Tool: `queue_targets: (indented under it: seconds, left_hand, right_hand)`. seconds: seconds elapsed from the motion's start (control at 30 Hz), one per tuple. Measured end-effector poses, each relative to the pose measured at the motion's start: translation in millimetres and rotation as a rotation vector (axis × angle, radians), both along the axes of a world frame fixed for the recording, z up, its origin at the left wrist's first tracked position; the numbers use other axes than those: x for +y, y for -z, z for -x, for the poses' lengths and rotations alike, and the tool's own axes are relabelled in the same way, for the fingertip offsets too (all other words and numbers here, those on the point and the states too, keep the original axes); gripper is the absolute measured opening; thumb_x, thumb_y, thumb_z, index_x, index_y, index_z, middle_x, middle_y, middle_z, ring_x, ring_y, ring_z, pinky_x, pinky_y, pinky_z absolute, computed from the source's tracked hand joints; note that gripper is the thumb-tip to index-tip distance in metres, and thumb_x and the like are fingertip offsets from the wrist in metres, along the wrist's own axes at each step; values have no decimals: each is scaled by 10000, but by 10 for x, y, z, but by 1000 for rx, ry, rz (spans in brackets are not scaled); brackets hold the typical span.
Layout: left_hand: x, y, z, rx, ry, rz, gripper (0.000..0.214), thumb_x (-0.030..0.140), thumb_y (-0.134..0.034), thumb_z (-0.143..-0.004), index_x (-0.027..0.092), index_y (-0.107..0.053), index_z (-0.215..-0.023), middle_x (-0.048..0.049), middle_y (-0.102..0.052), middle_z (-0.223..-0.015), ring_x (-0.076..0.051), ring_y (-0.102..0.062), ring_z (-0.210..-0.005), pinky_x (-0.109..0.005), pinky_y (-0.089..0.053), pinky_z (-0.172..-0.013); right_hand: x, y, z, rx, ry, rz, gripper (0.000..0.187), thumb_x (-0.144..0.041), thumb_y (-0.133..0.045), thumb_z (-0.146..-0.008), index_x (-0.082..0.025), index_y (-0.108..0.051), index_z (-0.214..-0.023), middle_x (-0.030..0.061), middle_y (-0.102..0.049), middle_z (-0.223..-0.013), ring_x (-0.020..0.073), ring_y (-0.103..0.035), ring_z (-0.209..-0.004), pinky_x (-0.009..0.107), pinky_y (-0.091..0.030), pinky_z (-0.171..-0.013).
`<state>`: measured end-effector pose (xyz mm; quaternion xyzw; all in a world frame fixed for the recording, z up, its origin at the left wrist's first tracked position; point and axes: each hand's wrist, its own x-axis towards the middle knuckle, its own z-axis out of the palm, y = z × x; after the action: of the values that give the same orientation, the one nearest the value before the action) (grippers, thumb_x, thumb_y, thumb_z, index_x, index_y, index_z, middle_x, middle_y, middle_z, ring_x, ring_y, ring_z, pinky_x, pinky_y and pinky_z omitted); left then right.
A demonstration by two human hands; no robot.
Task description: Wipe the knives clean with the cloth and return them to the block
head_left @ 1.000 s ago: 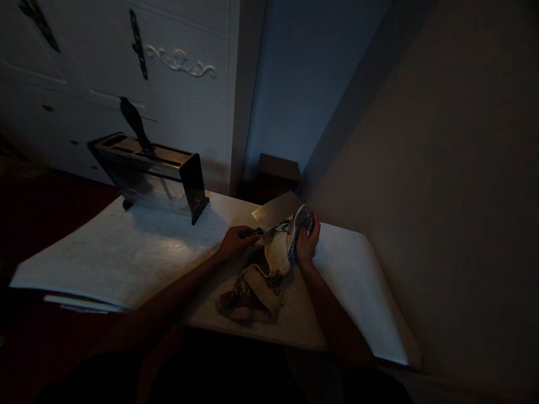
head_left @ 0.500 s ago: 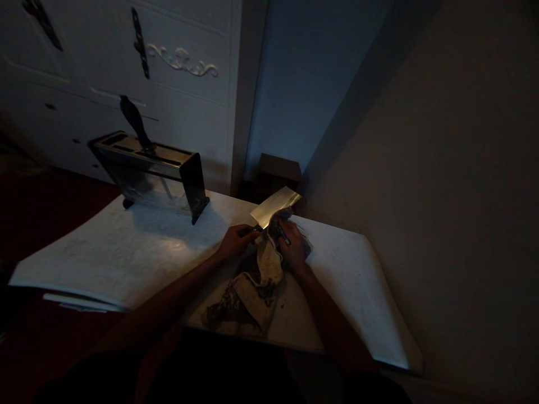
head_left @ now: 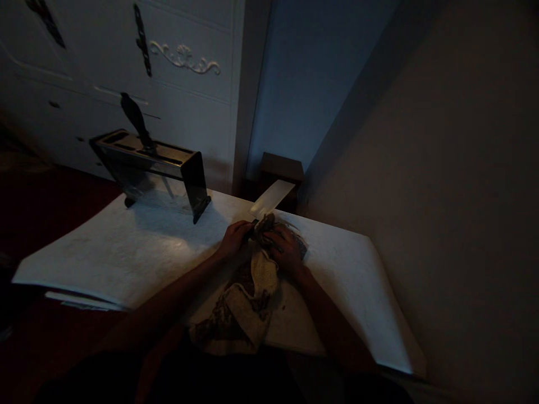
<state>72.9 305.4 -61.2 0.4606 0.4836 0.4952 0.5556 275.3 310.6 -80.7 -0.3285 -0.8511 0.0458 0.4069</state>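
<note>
- Head view: a cleaver [head_left: 273, 197], its flat metal blade pale and rectangular, slants away over the far edge of the table [head_left: 345, 275].
- At the cleaver's near end, the left hand [head_left: 234, 238] has its fingers closed on the dark handle.
- Beside it, the right hand [head_left: 287, 248] curls its fingers into the cloth [head_left: 264, 270], gripping a wad near the handle.
- The step in hand looks like wiping; another stroke would call for a steady handle and fingertips clear of the edge.
- The cloth trails nearer than the cleaver, crumpled, soft-looking, tan and dark.
- Left of the cleaver: a boxy, see-through-fronted knife block [head_left: 196, 183].
</note>
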Motion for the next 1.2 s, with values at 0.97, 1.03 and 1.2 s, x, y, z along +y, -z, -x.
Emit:
queue_targets:
  seconds: [0.97,1.03,1.2]
  left_hand:
    - [-27,66,114,246,322,-120,443,448,-764,-623,92,-701,-879,-84,-686,-829,-196,-621,-758,-272,-445,-692]
    - [-27,53,124,238,376,-103,421,424,-767,-617,98,-708,-877,-86,-696,-842,-205,-630,-766,-279,-450,-695]
    - [-30,39,145,232,373,-124,385,393,-776,-608,102,-711,-851,-83,-694,-818,-208,-627,-746,-286,-448,-680]
  right_hand:
    - [510,18,-729,1326,203,634,647,-235,-581,-584,-229,-613,-1230,13,-668,-1064,153,-652,-923,288,-532,-840]
    - [496,9,-743,1296,190,633,628,-231,-559,-576,-218,-638,-1200,30,-677,-1076,172,-653,-952,312,-533,-859]
    - [477,18,-774,1245,189,644,561,-223,-511,-550,-195,-685,-1083,45,-688,-1030,186,-654,-946,341,-539,-877]
